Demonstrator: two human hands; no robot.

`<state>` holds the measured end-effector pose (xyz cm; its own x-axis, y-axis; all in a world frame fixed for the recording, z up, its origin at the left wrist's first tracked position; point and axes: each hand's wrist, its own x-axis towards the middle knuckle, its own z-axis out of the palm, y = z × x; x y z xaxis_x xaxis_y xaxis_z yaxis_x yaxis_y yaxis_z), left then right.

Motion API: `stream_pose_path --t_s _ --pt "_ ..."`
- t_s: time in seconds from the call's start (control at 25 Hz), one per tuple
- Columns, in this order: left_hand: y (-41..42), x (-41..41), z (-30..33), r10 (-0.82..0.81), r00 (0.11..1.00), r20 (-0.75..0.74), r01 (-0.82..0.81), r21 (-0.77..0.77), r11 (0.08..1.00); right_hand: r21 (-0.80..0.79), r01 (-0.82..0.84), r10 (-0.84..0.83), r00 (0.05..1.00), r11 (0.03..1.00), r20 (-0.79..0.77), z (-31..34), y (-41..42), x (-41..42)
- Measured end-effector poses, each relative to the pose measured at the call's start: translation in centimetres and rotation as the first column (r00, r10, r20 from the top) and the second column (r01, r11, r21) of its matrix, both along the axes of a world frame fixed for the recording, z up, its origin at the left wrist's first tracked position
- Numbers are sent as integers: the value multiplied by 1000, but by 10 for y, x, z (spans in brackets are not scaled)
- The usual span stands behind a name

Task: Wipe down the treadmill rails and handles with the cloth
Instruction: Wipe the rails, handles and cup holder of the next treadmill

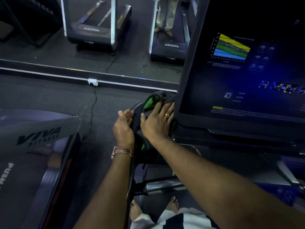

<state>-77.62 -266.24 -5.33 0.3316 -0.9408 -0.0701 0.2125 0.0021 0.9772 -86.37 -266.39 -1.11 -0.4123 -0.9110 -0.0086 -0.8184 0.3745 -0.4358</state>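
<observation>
Fingers (166, 109) of right hand (156, 123) flat on cloth (151, 100) (green-lined), left hand (123, 128) open beside handle (137, 107)

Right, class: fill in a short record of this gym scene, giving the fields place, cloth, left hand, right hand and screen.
place: treadmill handle, beside the console
cloth: dark and green cloth, draped over the handle
left hand: left hand, wearing a watch, fingers straight against the cloth's side
right hand: right hand, flat, pressing the cloth
screen: screen, coloured chart showing

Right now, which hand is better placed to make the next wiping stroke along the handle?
Probably the right hand: it lies flat on the cloth, pressing it onto the handle beside the console. The left hand only touches the cloth's edge from the side.
</observation>
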Motion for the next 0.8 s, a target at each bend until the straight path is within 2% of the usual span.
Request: stream_pose_path --t_s 0.08,0.16,0.2,0.24,0.32,0.4,0.44,0.48,0.56,0.6,0.64,0.72,0.76,0.8 --pt "-1 1 -1 -4 1000 -6 4 2 1000 77 110 -110 994 991 6 0 -26 -10" --pt "-2 1 0 3 1000 -15 -3 7 1000 138 137 -133 991 981 -31 5 -61 -21" --pt "-4 1 1 10 1000 -10 -10 3 1000 139 74 -67 996 988 -54 4 -74 -20" --pt "-5 1 1 23 1000 10 -23 3 1000 113 -59 66 996 992 -62 2 -80 -13" --pt "-4 0 1 72 994 86 -72 -11 997 36 -377 378 920 926 -104 -6 -60 9" --pt "-3 0 1 111 993 50 -111 4 994 -27 -520 500 833 854 -239 -15 -33 -5" --pt "-3 -1 2 104 995 2 -104 15 994 -10 -510 480 815 860 -324 -20 -30 -21" --pt "-4 0 2 102 995 -22 -102 15 995 38 -409 397 855 912 -333 -23 -32 -35" --pt "-6 -1 3 110 994 -4 -110 1 994 102 -107 131 952 989 -278 -17 -44 -42" --pt "-6 -2 3 114 993 4 -114 -5 993 128 -46 78 963 991 -259 -14 -48 -33" --pt "-6 -2 2 116 993 9 -116 -5 993 106 -74 101 956 992 -276 -13 -47 -24" --pt "-7 -2 1 117 993 8 -117 -13 993 -3 -307 294 913 952 -284 -16 -36 -23" --pt "-8 -2 0 119 993 15 -119 -18 993 -15 -405 384 878 914 -286 -13 -26 -30" --pt "-8 -2 0 120 992 24 -120 -21 993 51 -461 452 833 886 -320 -11 -18 -38"
